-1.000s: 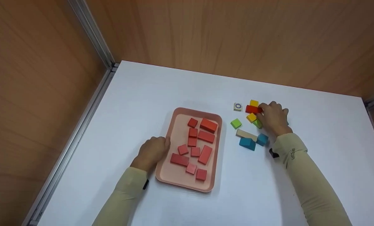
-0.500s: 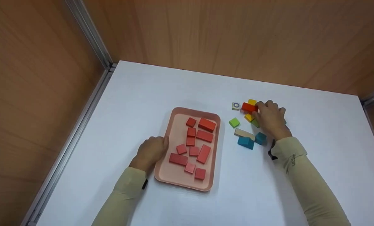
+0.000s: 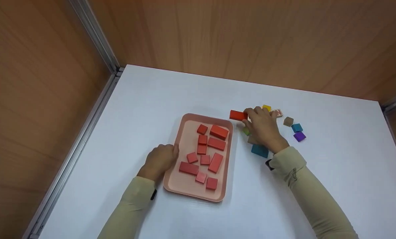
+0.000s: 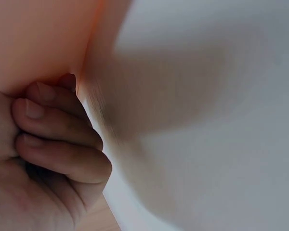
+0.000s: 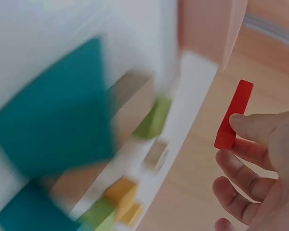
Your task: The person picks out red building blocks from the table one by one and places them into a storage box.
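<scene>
My right hand pinches a red rectangular block by one end and holds it above the table, just right of the pink tray's far corner. In the right wrist view the red block sticks out from my fingertips. My left hand rests against the tray's left rim with fingers curled at its edge. Several red blocks lie inside the tray.
Loose blocks lie on the white table around my right hand: teal, yellow, brown, blue, purple, green. Wooden walls enclose the table at the back and left.
My right hand lifted the red block from the cluster and carried it left toward the tray. Brown, blue and purple blocks came into sight. My left hand stayed put.
</scene>
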Demonstrator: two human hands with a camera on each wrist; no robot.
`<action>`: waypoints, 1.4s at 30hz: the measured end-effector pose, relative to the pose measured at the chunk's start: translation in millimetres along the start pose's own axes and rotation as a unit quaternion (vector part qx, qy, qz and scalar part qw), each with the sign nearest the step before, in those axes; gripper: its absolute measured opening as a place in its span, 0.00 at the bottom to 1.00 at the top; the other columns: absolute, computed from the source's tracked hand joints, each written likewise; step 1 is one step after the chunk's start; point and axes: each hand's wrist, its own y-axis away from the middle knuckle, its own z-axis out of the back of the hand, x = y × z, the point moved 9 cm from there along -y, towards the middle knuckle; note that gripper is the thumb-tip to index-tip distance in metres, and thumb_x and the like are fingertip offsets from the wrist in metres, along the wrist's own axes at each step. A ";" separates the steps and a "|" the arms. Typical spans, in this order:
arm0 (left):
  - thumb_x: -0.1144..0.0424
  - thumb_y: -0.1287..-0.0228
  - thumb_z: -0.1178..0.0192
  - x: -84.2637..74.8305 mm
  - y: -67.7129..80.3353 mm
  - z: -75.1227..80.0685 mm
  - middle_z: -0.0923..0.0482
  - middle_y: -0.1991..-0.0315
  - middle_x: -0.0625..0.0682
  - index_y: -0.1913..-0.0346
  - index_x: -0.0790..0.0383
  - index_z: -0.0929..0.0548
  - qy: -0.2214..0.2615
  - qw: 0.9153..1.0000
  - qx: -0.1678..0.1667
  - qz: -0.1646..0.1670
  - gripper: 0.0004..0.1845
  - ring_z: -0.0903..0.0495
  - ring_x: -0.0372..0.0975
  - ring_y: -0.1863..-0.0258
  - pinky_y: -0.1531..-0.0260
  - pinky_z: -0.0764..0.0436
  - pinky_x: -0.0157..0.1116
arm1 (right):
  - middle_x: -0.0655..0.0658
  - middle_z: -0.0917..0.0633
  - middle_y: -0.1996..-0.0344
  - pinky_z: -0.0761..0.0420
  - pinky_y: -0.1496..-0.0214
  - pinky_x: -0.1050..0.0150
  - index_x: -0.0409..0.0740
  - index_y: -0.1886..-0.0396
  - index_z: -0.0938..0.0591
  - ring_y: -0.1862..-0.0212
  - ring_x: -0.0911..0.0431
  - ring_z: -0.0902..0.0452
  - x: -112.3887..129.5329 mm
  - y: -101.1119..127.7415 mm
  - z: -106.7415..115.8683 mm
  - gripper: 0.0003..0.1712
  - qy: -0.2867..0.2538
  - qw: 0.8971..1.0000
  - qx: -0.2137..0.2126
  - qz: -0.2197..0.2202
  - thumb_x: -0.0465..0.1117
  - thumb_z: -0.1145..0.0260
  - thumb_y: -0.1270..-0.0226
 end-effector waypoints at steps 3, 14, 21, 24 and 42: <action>0.47 0.20 0.63 0.0 0.4 0.1 0.26 0.78 0.53 0.65 0.62 0.19 0.006 1.000 0.001 0.007 0.28 0.25 0.44 0.76 0.71 0.27 0.41 | 0.40 0.22 0.46 0.39 0.42 0.43 0.48 0.37 0.24 0.44 0.44 0.31 26.0 -3.1 -2.5 0.25 0.004 1.000 -0.004 0.031 0.49 0.33 0.29; 0.48 0.20 0.63 -12.6 -3.9 -0.3 0.26 0.80 0.52 0.65 0.64 0.18 -0.008 1.000 -0.021 -0.016 0.29 0.25 0.43 0.78 0.73 0.26 0.42 | 0.43 0.20 0.52 0.35 0.44 0.44 0.48 0.39 0.22 0.49 0.47 0.28 91.0 -8.2 -17.8 0.22 0.023 0.993 -0.008 0.115 0.50 0.34 0.28; 0.48 0.19 0.63 -16.1 -5.1 -1.8 0.27 0.80 0.52 0.68 0.62 0.19 -0.003 1.000 -0.011 -0.010 0.28 0.25 0.43 0.78 0.73 0.27 0.41 | 0.44 0.21 0.55 0.34 0.45 0.45 0.47 0.38 0.22 0.51 0.49 0.28 110.1 -8.1 -30.3 0.23 0.037 0.990 0.007 0.134 0.50 0.33 0.29; 0.48 0.19 0.63 -17.8 -6.3 -1.6 0.27 0.80 0.52 0.67 0.62 0.18 -0.007 1.000 -0.010 -0.008 0.28 0.26 0.43 0.77 0.72 0.27 0.41 | 0.44 0.20 0.53 0.34 0.44 0.46 0.47 0.39 0.22 0.50 0.49 0.27 117.9 -7.8 -35.2 0.23 0.046 0.989 0.018 0.141 0.51 0.34 0.28; 0.50 0.20 0.61 -32.4 -13.0 -1.5 0.25 0.77 0.53 0.66 0.64 0.18 -0.019 0.999 -0.019 -0.027 0.27 0.27 0.44 0.74 0.71 0.27 0.43 | 0.46 0.17 0.53 0.37 0.43 0.47 0.48 0.46 0.17 0.47 0.51 0.29 134.7 -6.0 -52.6 0.19 0.041 0.983 0.058 0.167 0.49 0.30 0.32</action>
